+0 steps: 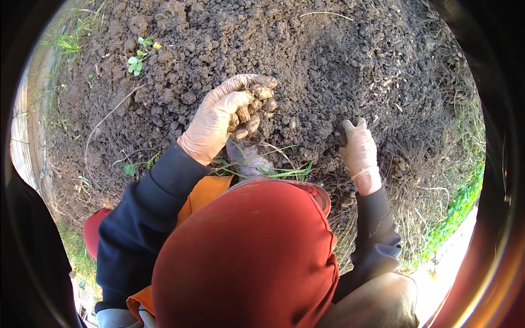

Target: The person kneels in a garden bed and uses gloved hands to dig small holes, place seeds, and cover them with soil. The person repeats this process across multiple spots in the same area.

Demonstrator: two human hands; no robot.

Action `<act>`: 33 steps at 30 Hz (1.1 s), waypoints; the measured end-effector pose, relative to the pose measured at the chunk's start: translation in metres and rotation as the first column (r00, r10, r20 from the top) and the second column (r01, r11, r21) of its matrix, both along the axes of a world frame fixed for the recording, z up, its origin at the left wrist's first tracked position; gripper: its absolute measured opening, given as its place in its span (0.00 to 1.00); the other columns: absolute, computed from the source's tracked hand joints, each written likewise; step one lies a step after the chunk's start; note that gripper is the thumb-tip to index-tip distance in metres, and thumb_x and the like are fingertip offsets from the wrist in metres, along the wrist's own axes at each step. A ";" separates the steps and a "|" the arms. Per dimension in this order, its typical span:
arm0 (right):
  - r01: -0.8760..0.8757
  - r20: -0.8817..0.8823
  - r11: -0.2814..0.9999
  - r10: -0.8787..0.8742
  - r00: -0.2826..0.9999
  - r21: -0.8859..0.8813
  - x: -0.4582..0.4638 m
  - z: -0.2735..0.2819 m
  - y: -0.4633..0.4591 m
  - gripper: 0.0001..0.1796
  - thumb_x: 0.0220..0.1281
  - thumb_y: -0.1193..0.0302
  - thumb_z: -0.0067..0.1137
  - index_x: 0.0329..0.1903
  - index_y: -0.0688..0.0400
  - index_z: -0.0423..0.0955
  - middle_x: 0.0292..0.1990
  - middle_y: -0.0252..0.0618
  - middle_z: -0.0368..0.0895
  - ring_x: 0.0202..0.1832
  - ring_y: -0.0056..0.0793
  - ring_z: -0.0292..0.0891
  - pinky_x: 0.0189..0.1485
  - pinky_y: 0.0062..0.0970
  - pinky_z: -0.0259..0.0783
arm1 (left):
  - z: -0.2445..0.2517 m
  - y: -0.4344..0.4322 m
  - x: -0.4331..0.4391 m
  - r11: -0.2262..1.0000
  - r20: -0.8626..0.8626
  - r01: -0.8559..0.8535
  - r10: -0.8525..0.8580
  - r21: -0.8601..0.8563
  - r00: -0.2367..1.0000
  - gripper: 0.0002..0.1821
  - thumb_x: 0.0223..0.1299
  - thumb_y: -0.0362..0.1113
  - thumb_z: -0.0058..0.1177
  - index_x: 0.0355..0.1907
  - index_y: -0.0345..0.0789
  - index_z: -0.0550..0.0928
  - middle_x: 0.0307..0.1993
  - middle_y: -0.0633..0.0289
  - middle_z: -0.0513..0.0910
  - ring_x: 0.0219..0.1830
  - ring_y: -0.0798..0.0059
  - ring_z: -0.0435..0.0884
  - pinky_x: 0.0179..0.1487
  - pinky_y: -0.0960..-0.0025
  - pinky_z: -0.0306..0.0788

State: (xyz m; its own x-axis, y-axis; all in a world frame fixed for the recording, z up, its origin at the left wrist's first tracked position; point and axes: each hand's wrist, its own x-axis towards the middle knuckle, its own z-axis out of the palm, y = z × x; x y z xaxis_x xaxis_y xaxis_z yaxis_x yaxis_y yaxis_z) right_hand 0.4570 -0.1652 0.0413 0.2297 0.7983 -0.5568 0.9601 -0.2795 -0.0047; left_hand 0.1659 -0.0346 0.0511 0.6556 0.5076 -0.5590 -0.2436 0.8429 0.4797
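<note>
My left hand point(223, 112), in a pale thin glove dirty at the fingertips, is curled around several soil-covered peanut pods point(252, 108) above the dug soil. The pods fill the palm and show between thumb and fingers. To the right, my right hand point(359, 143), gloved alike, is low at the loose dark soil point(328, 82). Its thumb and fingertips touch the soil or a dark clod; which of these, and whether the fingers hold anything, I cannot tell. Below my left hand lies a pale, soil-stained object point(248, 158) with green grass blades across it.
My red-clad knee point(246, 246) fills the lower middle. A small leafy plant point(137, 59) with a yellow flower stands at upper left. Dry stalks and roots point(418, 197) lie at right, beside green grass point(459, 213). A pale board-like edge point(24, 131) runs along the far left.
</note>
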 end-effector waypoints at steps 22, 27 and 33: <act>0.107 -0.184 0.908 -0.034 0.982 0.404 0.001 -0.034 -0.005 0.15 0.55 0.65 0.71 0.45 0.49 0.80 0.41 0.28 0.85 0.44 0.38 0.77 0.52 0.39 0.70 | -0.009 -0.004 -0.007 1.000 -0.122 -0.008 0.009 0.014 0.993 0.07 0.73 0.36 0.52 0.46 0.36 0.81 0.37 0.64 0.83 0.27 0.83 0.75 0.24 0.80 0.61; 0.261 -0.192 0.850 -0.192 0.962 0.458 -0.008 -0.036 0.008 0.10 0.61 0.67 0.66 0.45 0.48 0.82 0.42 0.29 0.87 0.42 0.36 0.77 0.53 0.40 0.67 | -0.005 -0.003 -0.006 0.999 -0.119 0.041 -0.042 -0.009 0.992 0.09 0.69 0.32 0.54 0.48 0.34 0.82 0.37 0.65 0.83 0.27 0.83 0.75 0.25 0.80 0.60; 0.315 -0.369 0.865 -0.166 0.915 0.391 -0.018 -0.050 0.055 0.19 0.63 0.64 0.65 0.56 0.50 0.81 0.54 0.38 0.85 0.56 0.32 0.82 0.59 0.31 0.76 | -0.007 -0.007 -0.004 0.999 -0.199 -0.004 -0.006 -0.050 0.980 0.09 0.70 0.36 0.55 0.46 0.33 0.83 0.32 0.65 0.82 0.26 0.82 0.75 0.24 0.80 0.62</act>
State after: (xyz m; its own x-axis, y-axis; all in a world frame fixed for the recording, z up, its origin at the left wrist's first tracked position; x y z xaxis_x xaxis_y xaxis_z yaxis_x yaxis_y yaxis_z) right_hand 0.4390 -0.1103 -0.0085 0.3198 0.9161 -0.2419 0.7889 -0.3989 -0.4675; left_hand 0.1621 -0.0414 0.0439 0.5288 0.4753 -0.7032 -0.1469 0.8673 0.4757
